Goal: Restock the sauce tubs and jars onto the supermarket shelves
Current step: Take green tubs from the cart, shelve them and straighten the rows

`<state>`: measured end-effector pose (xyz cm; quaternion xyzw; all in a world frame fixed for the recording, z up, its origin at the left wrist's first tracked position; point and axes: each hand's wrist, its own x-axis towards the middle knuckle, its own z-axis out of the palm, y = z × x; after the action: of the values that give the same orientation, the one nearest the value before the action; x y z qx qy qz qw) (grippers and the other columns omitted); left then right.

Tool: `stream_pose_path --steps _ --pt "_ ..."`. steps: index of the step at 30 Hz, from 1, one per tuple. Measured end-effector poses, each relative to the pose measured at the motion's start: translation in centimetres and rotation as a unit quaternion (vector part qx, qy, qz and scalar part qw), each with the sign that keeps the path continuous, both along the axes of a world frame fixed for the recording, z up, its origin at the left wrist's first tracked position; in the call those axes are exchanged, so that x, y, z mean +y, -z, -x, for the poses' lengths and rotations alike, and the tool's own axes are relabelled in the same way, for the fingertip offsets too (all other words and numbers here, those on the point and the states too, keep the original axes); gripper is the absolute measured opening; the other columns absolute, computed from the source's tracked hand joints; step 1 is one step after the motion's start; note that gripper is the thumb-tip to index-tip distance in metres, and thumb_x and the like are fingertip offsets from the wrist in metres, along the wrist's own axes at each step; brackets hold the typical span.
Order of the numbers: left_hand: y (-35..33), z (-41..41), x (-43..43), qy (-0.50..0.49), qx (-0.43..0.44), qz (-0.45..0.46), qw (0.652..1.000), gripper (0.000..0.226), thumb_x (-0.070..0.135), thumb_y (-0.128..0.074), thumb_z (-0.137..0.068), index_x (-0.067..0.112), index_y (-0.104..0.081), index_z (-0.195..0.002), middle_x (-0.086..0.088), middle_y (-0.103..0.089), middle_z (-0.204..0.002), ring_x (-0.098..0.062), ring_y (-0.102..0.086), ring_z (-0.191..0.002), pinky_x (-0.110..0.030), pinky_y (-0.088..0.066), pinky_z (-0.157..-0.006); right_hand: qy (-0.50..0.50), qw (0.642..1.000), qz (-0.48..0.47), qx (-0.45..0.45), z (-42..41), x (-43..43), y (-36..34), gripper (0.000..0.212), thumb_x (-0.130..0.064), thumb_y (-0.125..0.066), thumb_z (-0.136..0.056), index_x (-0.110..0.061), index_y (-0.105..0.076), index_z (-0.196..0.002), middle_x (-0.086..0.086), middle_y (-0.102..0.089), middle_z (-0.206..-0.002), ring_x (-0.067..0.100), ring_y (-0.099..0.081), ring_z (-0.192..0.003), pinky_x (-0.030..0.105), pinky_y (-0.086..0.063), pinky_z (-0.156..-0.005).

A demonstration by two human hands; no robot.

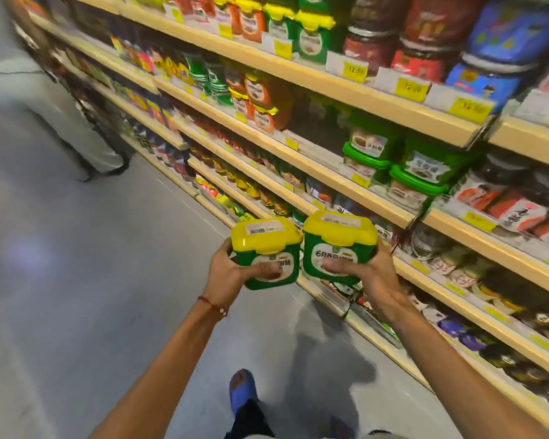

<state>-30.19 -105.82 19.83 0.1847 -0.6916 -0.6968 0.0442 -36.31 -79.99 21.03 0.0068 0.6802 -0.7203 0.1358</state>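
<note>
I hold two green sauce tubs with yellow lids side by side at chest height, in front of the shelving. My left hand [227,277] grips the left tub [267,248] from its left side, thumb across the label. My right hand [371,277] grips the right tub [339,245] from its right side, thumb on the front. Both tubs are upright and nearly touching. On the shelf [324,171] to the upper right stand matching green-lidded tubs [419,172], with a dark gap to their left.
Long cream shelves run diagonally from the top left to the lower right, packed with jars, tubs and sauce packets behind yellow price tags [411,88]. The grey floor [76,280] stretches left. Another person's legs [64,122] stand far down the aisle. My blue shoe [243,391] is below.
</note>
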Motion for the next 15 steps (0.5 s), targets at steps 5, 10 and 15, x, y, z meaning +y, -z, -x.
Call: stream_pose_path --steps 5,10,15 --pt "-0.4 7.8 -7.2 0.070 -0.019 -0.001 0.997 0.093 0.029 -0.097 -0.040 0.010 -0.065 -0.125 -0.007 -0.077 -0.111 -0.028 -0.074 -0.101 -0.039 -0.061 -0.084 0.075 0.997 0.018 -0.001 3.0 -6.5 -0.6 0.091 -0.009 -0.097 -0.050 -0.015 -0.058 -0.132 0.001 -0.078 -0.110 0.020 -0.077 -0.095 0.024 -0.061 -0.070" --pt "-1.1 15.3 -10.4 0.121 -0.020 -0.006 0.992 0.092 0.029 -0.095 -0.036 0.011 -0.065 -0.121 -0.004 -0.078 -0.106 -0.023 -0.076 -0.095 -0.032 -0.062 -0.078 0.136 0.991 0.018 0.002 7.0 -10.1 -0.6 0.101 -0.020 -0.101 -0.042 -0.015 -0.057 -0.133 0.003 -0.077 -0.114 0.024 -0.077 -0.098 0.032 -0.063 -0.071" --pt "-1.4 22.8 -11.7 0.158 -0.018 0.005 0.987 0.094 0.032 -0.095 -0.036 0.010 -0.064 -0.123 -0.004 -0.078 -0.105 -0.023 -0.076 -0.095 -0.030 -0.061 -0.074 0.185 0.982 -0.001 0.028 12.4 -11.3 -0.2 0.106 -0.019 -0.102 -0.041 -0.013 -0.056 -0.136 0.001 -0.074 -0.123 0.022 -0.073 -0.109 0.039 -0.063 -0.080"
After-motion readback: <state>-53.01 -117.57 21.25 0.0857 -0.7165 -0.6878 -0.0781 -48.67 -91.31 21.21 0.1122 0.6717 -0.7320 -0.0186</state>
